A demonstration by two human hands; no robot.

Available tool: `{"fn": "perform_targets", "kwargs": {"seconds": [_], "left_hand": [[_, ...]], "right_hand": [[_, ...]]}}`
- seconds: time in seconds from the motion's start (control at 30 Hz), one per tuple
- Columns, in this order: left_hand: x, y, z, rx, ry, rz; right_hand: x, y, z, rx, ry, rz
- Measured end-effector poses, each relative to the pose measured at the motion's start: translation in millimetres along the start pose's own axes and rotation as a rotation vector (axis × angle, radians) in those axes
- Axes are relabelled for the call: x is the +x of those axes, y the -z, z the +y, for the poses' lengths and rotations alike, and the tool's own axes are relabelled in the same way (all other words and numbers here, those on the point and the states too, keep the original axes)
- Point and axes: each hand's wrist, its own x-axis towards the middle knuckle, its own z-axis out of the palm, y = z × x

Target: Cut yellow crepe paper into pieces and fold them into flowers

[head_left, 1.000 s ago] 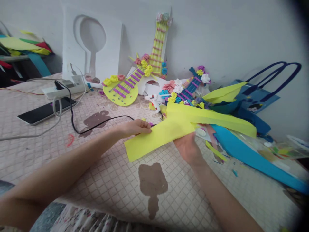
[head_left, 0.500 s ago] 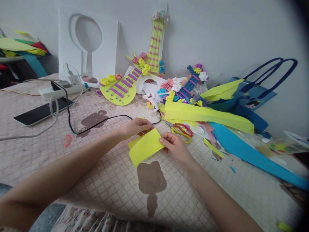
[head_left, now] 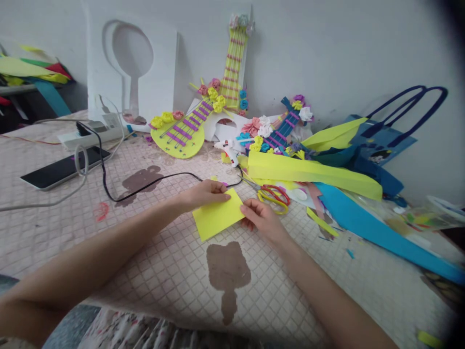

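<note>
A piece of yellow paper [head_left: 217,217] is held between my two hands just above the patterned tablecloth. My left hand [head_left: 206,195] grips its far edge, the thumb lying on top and the fingers behind. At the right edge, my right hand [head_left: 258,214] pinches the paper between thumb and fingers. The layers of the sheet lie almost flush, like a folded piece. Scissors [head_left: 274,196] with red and yellow handles lie just beyond my right hand. Behind the paper rests a white glue gun [head_left: 229,152], its black cord running left past my left hand.
Decorated paper guitars [head_left: 181,133] lean at the back wall beside a white foam board [head_left: 98,63] with a cutout. Yellow paper [head_left: 312,173], a blue strip [head_left: 363,228] and a blue bag [head_left: 388,145] lie right. A phone [head_left: 65,167] and power strip [head_left: 90,135] are left.
The yellow paper's upper layer has come level with the lower one, and its near corner has moved up slightly. My left thumb now presses on top of it. My right hand stays nearly still.
</note>
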Motion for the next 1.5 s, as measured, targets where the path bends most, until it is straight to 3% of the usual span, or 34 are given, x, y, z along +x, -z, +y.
{"fn": "perform_targets", "kwargs": {"seconds": [0.17, 0.43, 0.63, 0.7, 0.83, 1.0, 1.17, 1.3, 1.4, 1.5], "left_hand": [[-2.5, -3.0, 3.7, -0.066, -0.044, -0.081], [-4.2, -5.4, 5.9, -0.039, -0.022, 0.048], [-1.8, -3.3, 3.2, -0.015, -0.04, 0.062], [-1.7, -0.2, 3.4, -0.003, -0.03, 0.015], [1.7, 14.9, 1.3, -0.054, 0.055, -0.128], [8.6, 22.5, -4.3, -0.382, 0.133, -0.05], [8.0, 7.2, -5.1, -0.436, 0.094, 0.086], [6.4, -0.4, -6.2, -0.386, 0.067, 0.066], [6.7, -4.4, -8.1, -0.497, 0.086, 0.046], [7.4, -5.0, -7.0, -0.604, 0.123, 0.095]], "right_hand": [[-2.0, -2.5, 0.2, -0.049, 0.0, -0.018], [-4.1, -6.9, -3.7, -0.086, 0.044, -0.052], [-3.5, -5.5, -2.9, -0.144, 0.045, -0.03], [-2.9, -5.1, -2.6, -0.103, 0.054, 0.019], [0.5, 1.4, -2.8, 0.081, 0.114, 0.24], [5.7, 11.9, -2.6, 0.276, 0.106, 0.366], [8.5, 13.7, -0.3, 0.314, 0.061, 0.341], [9.4, 9.1, 4.9, 0.21, 0.085, 0.313], [10.2, 6.0, 7.4, 0.117, 0.111, 0.277], [12.2, 17.2, 4.2, 0.004, 0.142, 0.245]]}}
